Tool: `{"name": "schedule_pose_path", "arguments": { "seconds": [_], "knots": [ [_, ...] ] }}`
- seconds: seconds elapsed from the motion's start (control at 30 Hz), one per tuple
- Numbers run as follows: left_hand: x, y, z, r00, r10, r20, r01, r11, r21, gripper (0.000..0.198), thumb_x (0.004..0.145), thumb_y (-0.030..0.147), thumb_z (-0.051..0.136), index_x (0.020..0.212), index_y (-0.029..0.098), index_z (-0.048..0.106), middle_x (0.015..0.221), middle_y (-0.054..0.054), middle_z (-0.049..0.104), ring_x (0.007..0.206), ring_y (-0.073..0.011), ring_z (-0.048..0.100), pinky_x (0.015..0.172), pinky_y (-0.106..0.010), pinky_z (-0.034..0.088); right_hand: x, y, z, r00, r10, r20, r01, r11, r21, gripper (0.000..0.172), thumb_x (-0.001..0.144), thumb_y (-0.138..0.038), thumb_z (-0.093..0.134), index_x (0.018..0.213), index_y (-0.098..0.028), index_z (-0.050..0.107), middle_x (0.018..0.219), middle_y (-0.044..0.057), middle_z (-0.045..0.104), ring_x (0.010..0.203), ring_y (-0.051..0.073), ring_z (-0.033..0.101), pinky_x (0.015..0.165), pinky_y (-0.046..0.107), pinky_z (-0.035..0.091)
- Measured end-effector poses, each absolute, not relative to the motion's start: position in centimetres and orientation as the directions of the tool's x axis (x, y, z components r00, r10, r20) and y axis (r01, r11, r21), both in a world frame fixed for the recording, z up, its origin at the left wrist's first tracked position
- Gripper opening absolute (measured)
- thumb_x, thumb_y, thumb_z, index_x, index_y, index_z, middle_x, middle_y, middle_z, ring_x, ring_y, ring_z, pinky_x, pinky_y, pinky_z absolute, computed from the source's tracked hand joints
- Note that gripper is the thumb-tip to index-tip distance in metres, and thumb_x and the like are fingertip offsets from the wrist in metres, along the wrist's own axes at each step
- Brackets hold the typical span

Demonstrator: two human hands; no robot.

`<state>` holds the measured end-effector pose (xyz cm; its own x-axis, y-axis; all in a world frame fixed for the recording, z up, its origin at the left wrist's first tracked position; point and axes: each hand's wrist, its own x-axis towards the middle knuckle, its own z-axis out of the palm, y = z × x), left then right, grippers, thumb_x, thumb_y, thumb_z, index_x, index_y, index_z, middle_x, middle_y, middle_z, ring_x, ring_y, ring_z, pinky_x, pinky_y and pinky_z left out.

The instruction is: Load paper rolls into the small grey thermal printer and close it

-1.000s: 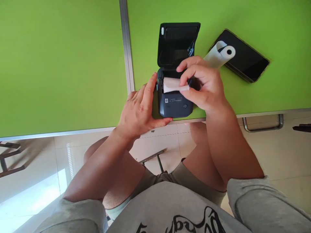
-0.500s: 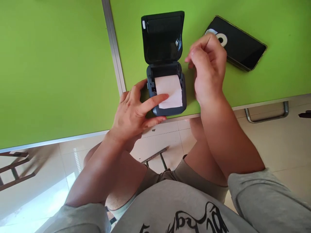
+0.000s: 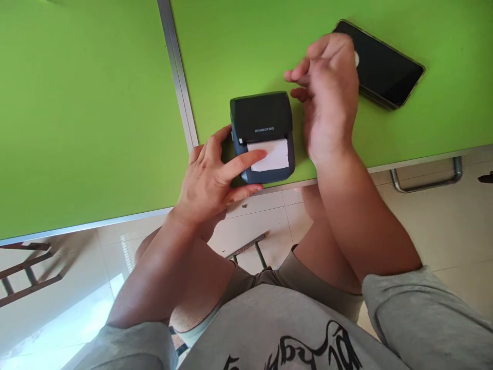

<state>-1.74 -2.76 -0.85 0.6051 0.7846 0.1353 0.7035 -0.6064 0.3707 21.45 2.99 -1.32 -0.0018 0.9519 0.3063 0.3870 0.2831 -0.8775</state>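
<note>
A dark label printer [image 3: 265,179] stands at the front edge of the green table. Its black lid [image 3: 262,112] is down over the paper bay; whether it is latched I cannot tell. From under the lid a white paper strip [image 3: 275,155] sticks out toward me. My left hand [image 3: 210,177] grips the printer's left and front sides, one finger pressing on the paper. To the right of the printer and apart from it, my right hand [image 3: 331,97] is raised, empty, with its fingers loosely bent and apart.
A black phone [image 3: 389,67] lies behind my right hand, a small white piece on it mostly covered. A metal strip [image 3: 175,67] runs across the green table [image 3: 88,113] to the left. Below the table's front edge are a metal bar [image 3: 427,187] and stool parts [image 3: 29,272].
The printer's lid has swung from standing open to down over the paper roll. My right hand has turned and its fingers have spread a little. My left hand stays in place.
</note>
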Motion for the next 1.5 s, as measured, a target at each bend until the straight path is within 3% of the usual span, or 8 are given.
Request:
{"name": "schedule_pose_path", "arguments": {
  "seconds": [0.1, 0.2, 0.33, 0.57, 0.77, 0.9, 1.2, 1.5],
  "knots": [
    [-1.9, -2.8, -1.4, 0.598, 0.784, 0.166, 0.701, -0.612, 0.366, 0.072, 0.094, 0.084, 0.044, 0.151, 0.04, 0.053, 0.159, -0.016, 0.046, 0.141, -0.0385, 0.053, 0.108, -0.053, 0.045, 21.8, 2.6, -0.7, -0.128, 0.947, 0.294, 0.174, 0.314, -0.933, 0.024, 0.091, -0.044, 0.067, 0.103, -0.028, 0.053, 0.107, 0.003, 0.063, 0.104, 0.019, 0.062, 0.098, 0.037, 0.054],
    [-1.9, -2.9, -1.6, 0.578, 0.794, 0.187, 0.706, -0.602, 0.374, 0.086, 0.091, 0.088, 0.042, 0.159, 0.035, 0.042, 0.158, -0.018, 0.048, 0.142, -0.0397, 0.053, 0.108, -0.05, 0.046, 22.1, 2.4, 0.0, -0.281, 0.934, 0.219, 0.144, 0.266, -0.953, 0.03, 0.084, -0.044, 0.077, 0.103, -0.026, 0.061, 0.109, 0.001, 0.066, 0.104, 0.019, 0.063, 0.099, 0.034, 0.052],
    [-1.8, -2.9, -1.4, 0.561, 0.811, 0.169, 0.718, -0.578, 0.389, 0.1, 0.086, 0.094, 0.04, 0.164, 0.031, 0.033, 0.156, -0.018, 0.05, 0.14, -0.0412, 0.054, 0.108, -0.05, 0.047, 22.5, 2.5, 1.2, -0.371, 0.922, 0.111, 0.212, 0.2, -0.957, 0.03, 0.083, -0.042, 0.077, 0.105, -0.027, 0.064, 0.112, -0.001, 0.067, 0.105, 0.019, 0.063, 0.096, 0.031, 0.052],
    [-1.7, -2.8, -1.1, 0.552, 0.824, 0.128, 0.735, -0.553, 0.393, 0.098, 0.085, 0.093, 0.045, 0.161, 0.032, 0.04, 0.156, -0.017, 0.05, 0.138, -0.0411, 0.056, 0.107, -0.051, 0.049, 22.6, 2.0, 3.9, -0.33, 0.941, -0.071, 0.461, 0.095, -0.882, 0.035, 0.08, -0.029, 0.076, 0.112, -0.027, 0.063, 0.12, -0.002, 0.069, 0.111, 0.022, 0.064, 0.094, 0.03, 0.05],
    [-1.5, -2.8, -1.2, 0.518, 0.848, 0.115, 0.74, -0.511, 0.437, 0.112, 0.081, 0.096, 0.047, 0.167, 0.026, 0.026, 0.159, -0.019, 0.05, 0.144, -0.0427, 0.053, 0.111, -0.051, 0.048, 22.6, 1.8, 2.6, -0.353, 0.935, 0.026, 0.396, 0.175, -0.901, 0.034, 0.085, -0.034, 0.074, 0.115, -0.023, 0.063, 0.124, 0.001, 0.069, 0.115, 0.022, 0.064, 0.102, 0.034, 0.049],
    [-1.4, -2.8, -1.1, 0.481, 0.873, 0.086, 0.749, -0.46, 0.476, 0.123, 0.076, 0.099, 0.049, 0.168, 0.024, 0.019, 0.16, -0.021, 0.051, 0.146, -0.0429, 0.052, 0.115, -0.052, 0.046, 22.5, 1.4, 1.4, -0.278, 0.944, 0.179, 0.536, 0.307, -0.786, 0.023, 0.094, -0.042, 0.066, 0.113, -0.029, 0.063, 0.127, 0.004, 0.066, 0.121, 0.024, 0.061, 0.1, 0.037, 0.052],
    [-1.2, -3.9, -1.0, 0.469, 0.878, 0.098, 0.749, -0.454, 0.482, 0.11, 0.083, 0.094, 0.047, 0.165, 0.023, 0.028, 0.162, -0.018, 0.05, 0.148, -0.0391, 0.052, 0.122, -0.052, 0.042, 21.7, 1.4, 0.5, -0.051, 0.979, 0.198, 0.634, 0.185, -0.751, 0.021, 0.105, -0.047, 0.05, 0.1, -0.028, 0.058, 0.07, -0.002, 0.047, 0.066, 0.016, 0.051, 0.067, 0.029, 0.043],
    [-1.3, -3.5, -0.9, 0.444, 0.886, 0.136, 0.749, -0.45, 0.487, 0.102, 0.085, 0.09, 0.052, 0.162, 0.025, 0.04, 0.161, -0.015, 0.052, 0.144, -0.0385, 0.057, 0.117, -0.051, 0.049, 22.1, 1.7, -0.1, -0.083, 0.988, 0.13, 0.577, 0.154, -0.802, 0.031, 0.104, -0.061, 0.048, 0.114, -0.033, 0.057, 0.063, -0.005, 0.041, 0.061, 0.018, 0.049, 0.064, 0.031, 0.043]
  ]
}}
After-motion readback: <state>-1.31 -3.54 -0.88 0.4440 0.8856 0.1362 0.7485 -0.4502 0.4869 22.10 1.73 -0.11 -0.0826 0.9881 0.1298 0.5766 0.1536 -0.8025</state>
